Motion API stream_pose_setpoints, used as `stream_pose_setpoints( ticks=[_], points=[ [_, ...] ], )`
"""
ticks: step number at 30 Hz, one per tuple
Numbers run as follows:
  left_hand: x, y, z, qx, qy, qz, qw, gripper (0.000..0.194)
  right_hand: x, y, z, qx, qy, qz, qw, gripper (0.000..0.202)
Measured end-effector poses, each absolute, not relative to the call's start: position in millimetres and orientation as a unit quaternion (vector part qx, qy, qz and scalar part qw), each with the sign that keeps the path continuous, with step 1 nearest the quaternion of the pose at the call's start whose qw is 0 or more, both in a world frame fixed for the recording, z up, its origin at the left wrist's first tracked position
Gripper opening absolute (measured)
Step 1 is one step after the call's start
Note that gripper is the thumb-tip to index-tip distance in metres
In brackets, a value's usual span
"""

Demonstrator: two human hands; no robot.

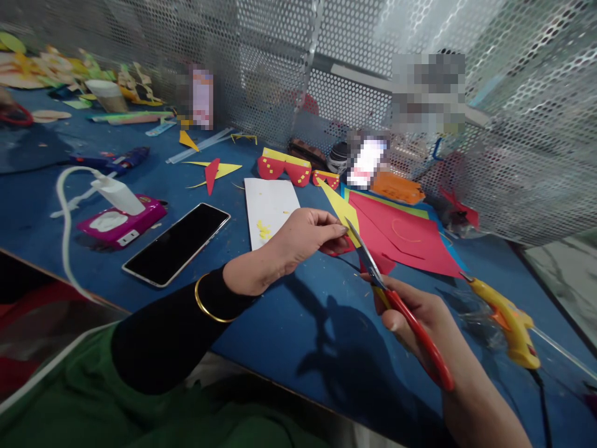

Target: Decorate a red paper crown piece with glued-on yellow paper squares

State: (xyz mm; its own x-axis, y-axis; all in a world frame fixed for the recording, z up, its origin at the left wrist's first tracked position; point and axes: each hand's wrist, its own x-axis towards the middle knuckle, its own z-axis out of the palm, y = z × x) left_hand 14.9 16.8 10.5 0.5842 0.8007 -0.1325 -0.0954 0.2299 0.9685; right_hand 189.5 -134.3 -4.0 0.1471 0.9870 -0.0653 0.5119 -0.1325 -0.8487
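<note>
My left hand (303, 235) pinches a yellow paper piece (339, 205), which tapers to a point at its far end. In my right hand (422, 317) is a pair of scissors (373, 267) with red handles, its blades at the near edge of the yellow paper. A bit of red paper shows below my left fingers. Left of them lies a white sheet (275, 199) with small yellow scraps on it. Beyond stand red paper glasses shapes (284, 168) with yellow dots. Red and yellow paper pieces (212, 175) lie farther left.
Red sheets (405, 239) lie stacked over other colours at the right. A yellow glue gun (506, 323) rests near the right edge. To the left are a black-screened phone (180, 242) and a magenta power socket (122, 219) with a white cable. Perforated metal panels (270, 68) close the back.
</note>
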Motion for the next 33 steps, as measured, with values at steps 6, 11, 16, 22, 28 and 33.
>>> stream_pose_setpoints(
  ticks=[6, 11, 16, 22, 28, 33],
  points=[
    [15, 17, 11, 0.523, 0.334, 0.315, 0.718, 0.022, 185, -136, -9, -0.683, -0.528, 0.327, 0.384, 0.083],
    [15, 17, 13, 0.521, 0.335, 0.31, 0.721, 0.025, 187, -137, -13, -0.686, -0.522, 0.334, 0.382, 0.082],
    [15, 17, 12, 0.517, 0.331, 0.314, 0.725, 0.024, 195, -136, -19, -0.682, -0.547, 0.314, 0.371, 0.08],
    [15, 18, 11, 0.517, 0.326, 0.31, 0.728, 0.024, 191, -136, -19, -0.695, -0.522, 0.306, 0.388, 0.078],
    [12, 25, 10, 0.508, 0.336, 0.318, 0.727, 0.021, 185, -137, -12, -0.697, -0.512, 0.314, 0.39, 0.082],
    [11, 26, 9, 0.518, 0.338, 0.331, 0.713, 0.023, 192, -134, -16, -0.681, -0.549, 0.305, 0.376, 0.079]
  ],
)
